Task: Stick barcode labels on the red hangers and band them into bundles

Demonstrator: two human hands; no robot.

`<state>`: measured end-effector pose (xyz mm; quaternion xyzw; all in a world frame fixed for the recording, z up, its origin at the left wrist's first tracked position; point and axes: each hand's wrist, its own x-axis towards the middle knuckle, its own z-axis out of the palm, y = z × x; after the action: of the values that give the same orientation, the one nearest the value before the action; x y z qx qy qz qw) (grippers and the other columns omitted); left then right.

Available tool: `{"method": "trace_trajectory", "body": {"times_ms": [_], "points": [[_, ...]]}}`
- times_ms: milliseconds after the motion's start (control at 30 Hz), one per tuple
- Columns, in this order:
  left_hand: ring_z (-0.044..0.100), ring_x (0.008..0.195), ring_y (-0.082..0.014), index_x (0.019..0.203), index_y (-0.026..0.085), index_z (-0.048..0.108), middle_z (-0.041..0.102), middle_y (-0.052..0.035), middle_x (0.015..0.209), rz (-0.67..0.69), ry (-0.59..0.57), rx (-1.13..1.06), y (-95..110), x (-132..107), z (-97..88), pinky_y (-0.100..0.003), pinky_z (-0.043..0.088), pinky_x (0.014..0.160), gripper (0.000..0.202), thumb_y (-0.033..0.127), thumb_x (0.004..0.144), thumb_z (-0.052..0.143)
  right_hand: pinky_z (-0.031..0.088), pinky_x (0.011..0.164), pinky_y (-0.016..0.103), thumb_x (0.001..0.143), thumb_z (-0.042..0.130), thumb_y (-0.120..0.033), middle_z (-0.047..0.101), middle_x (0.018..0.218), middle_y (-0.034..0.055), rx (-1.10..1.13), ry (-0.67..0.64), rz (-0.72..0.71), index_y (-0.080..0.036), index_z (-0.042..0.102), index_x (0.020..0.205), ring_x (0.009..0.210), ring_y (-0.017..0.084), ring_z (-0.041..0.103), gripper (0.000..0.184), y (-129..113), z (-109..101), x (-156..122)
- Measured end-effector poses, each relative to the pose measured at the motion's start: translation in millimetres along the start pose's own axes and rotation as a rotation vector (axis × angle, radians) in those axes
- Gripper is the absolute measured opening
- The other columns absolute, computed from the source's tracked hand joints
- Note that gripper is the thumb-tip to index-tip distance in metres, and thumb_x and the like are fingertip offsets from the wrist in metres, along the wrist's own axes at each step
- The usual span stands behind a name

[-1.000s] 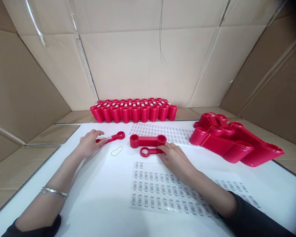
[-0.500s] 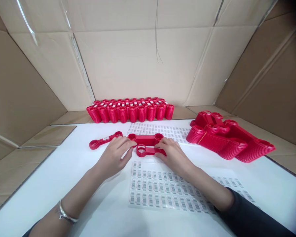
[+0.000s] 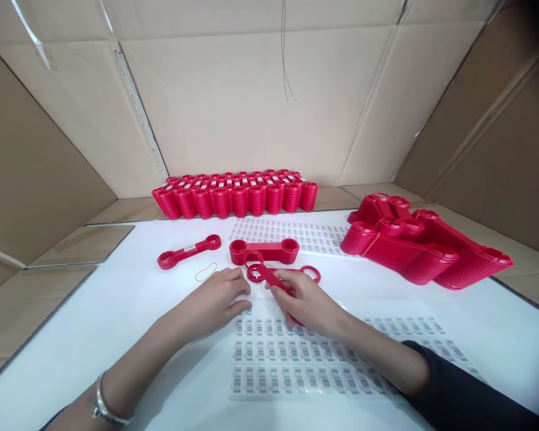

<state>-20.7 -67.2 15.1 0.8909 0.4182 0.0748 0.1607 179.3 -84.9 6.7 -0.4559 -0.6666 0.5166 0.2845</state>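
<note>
My right hand [image 3: 305,302] is closed round a flat red plastic piece [image 3: 261,274] with a ring at each end, holding it tilted just above the white table [image 3: 130,311]. A second loose red piece [image 3: 311,273] lies right behind it. My left hand [image 3: 215,299] rests beside it with fingers curled, thumb and fingertips pinched at the top left corner of a barcode label sheet [image 3: 296,359]. What they pinch is too small to see. A short stack of red pieces [image 3: 264,250] stands just beyond both hands.
One labelled red piece [image 3: 189,251] and a rubber band [image 3: 205,272] lie to the left. A second label sheet [image 3: 308,234] lies farther back. A row of red stacks [image 3: 236,194] lines the back edge, banded bundles [image 3: 426,248] lie right, and cardboard walls [image 3: 49,149] surround the table.
My left hand let go of the labelled piece, crossed to the stack, then drew back to the sheet's corner. My right hand lifted one red piece and pulled it toward me.
</note>
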Motion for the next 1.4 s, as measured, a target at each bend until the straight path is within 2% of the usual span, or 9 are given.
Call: {"method": "trace_trajectory", "body": {"times_ms": [167, 367, 567, 633, 733, 833, 967, 1100, 1400], "points": [[0.052, 0.082, -0.0165, 0.082, 0.020, 0.059, 0.057, -0.0023, 0.089, -0.011, -0.045, -0.011, 2.6, -2.3, -5.0, -0.029, 0.038, 0.072, 0.018, 0.032, 0.086, 0.046, 0.036, 0.040, 0.019, 0.076, 0.037, -0.010, 0.047, 0.055, -0.0043, -0.054, -0.010, -0.009, -0.016, 0.054, 0.082, 0.043, 0.009, 0.047, 0.019, -2.4, -3.0, 0.1], [0.049, 0.079, -0.0149, 0.079, 0.020, 0.053, 0.055, 0.0011, 0.085, -0.047, -0.045, -0.020, 7.2, -1.6, -4.8, -0.028, 0.035, 0.068, 0.012, 0.029, 0.085, 0.048, 0.033, 0.047, 0.021, 0.078, 0.036, -0.011, 0.052, 0.060, -0.0028, -0.218, -0.014, -0.115, -0.017, 0.048, 0.069, 0.051, 0.009, 0.048, 0.016, -0.2, -3.4, 0.0], [0.047, 0.075, -0.0134, 0.075, 0.018, 0.054, 0.055, 0.0010, 0.081, 0.004, -0.019, 0.061, 13.1, -2.3, -8.9, -0.029, 0.032, 0.069, 0.018, 0.022, 0.087, 0.042, 0.034, 0.051, 0.022, 0.081, 0.036, -0.014, 0.054, 0.064, -0.0015, -0.229, -0.011, -0.101, -0.017, 0.051, 0.076, 0.055, 0.010, 0.049, 0.016, 1.6, -2.9, 0.2], [0.047, 0.073, -0.0127, 0.074, 0.018, 0.054, 0.054, 0.0015, 0.078, -0.016, -0.010, -0.018, 16.1, -3.5, -13.6, -0.028, 0.033, 0.068, 0.018, 0.025, 0.086, 0.043, 0.035, 0.052, 0.022, 0.081, 0.036, -0.015, 0.053, 0.064, -0.0019, -0.211, -0.009, -0.112, -0.017, 0.050, 0.076, 0.055, 0.010, 0.049, 0.015, 1.9, -2.3, 0.3], [0.042, 0.063, -0.0105, 0.074, 0.019, 0.055, 0.048, 0.0033, 0.066, -0.137, 0.017, -0.259, 20.2, -4.2, -18.9, -0.024, 0.032, 0.060, 0.020, 0.033, 0.085, 0.046, 0.033, 0.051, 0.021, 0.079, 0.036, -0.011, 0.051, 0.064, -0.0030, -0.168, 0.004, -0.144, -0.017, 0.050, 0.077, 0.054, 0.009, 0.045, 0.016, 2.7, -1.3, 0.6], [0.034, 0.054, -0.0084, 0.075, 0.018, 0.055, 0.038, 0.0051, 0.058, -0.263, 0.121, -0.522, 23.0, -2.8, -19.5, -0.022, 0.027, 0.052, 0.026, 0.042, 0.084, 0.047, 0.029, 0.047, 0.021, 0.074, 0.035, -0.007, 0.046, 0.063, -0.0041, -0.137, 0.010, -0.142, -0.017, 0.050, 0.077, 0.052, 0.008, 0.039, 0.018, 3.2, -0.4, 1.1], [0.029, 0.052, -0.0071, 0.078, 0.017, 0.057, 0.034, 0.0055, 0.058, -0.297, 0.227, -0.778, 26.2, -0.8, -17.3, -0.021, 0.022, 0.048, 0.031, 0.047, 0.080, 0.052, 0.029, 0.048, 0.021, 0.072, 0.035, -0.006, 0.045, 0.064, -0.0039, -0.113, 0.011, -0.155, -0.017, 0.048, 0.073, 0.055, 0.008, 0.039, 0.017, 1.2, 1.7, 1.2], [0.027, 0.052, -0.0067, 0.075, 0.016, 0.057, 0.034, 0.0053, 0.057, -0.299, 0.161, -0.846, 29.5, 0.1, -13.6, -0.021, 0.020, 0.048, 0.031, 0.047, 0.078, 0.054, 0.029, 0.048, 0.020, 0.072, 0.036, -0.007, 0.044, 0.062, -0.0043, -0.018, 0.042, -0.159, -0.017, 0.048, 0.073, 0.053, 0.007, 0.038, 0.015, -2.1, 5.3, -1.1], [0.027, 0.053, -0.0069, 0.078, 0.017, 0.059, 0.038, 0.0046, 0.059, -0.292, 0.215, -0.892, 26.7, 2.9, -4.3, -0.022, 0.020, 0.049, 0.032, 0.049, 0.078, 0.055, 0.029, 0.043, 0.021, 0.074, 0.035, -0.011, 0.039, 0.050, -0.0064, 0.167, 0.029, -0.115, -0.018, 0.047, 0.072, 0.044, 0.007, 0.036, 0.014, -9.7, 7.8, -5.9]]}}
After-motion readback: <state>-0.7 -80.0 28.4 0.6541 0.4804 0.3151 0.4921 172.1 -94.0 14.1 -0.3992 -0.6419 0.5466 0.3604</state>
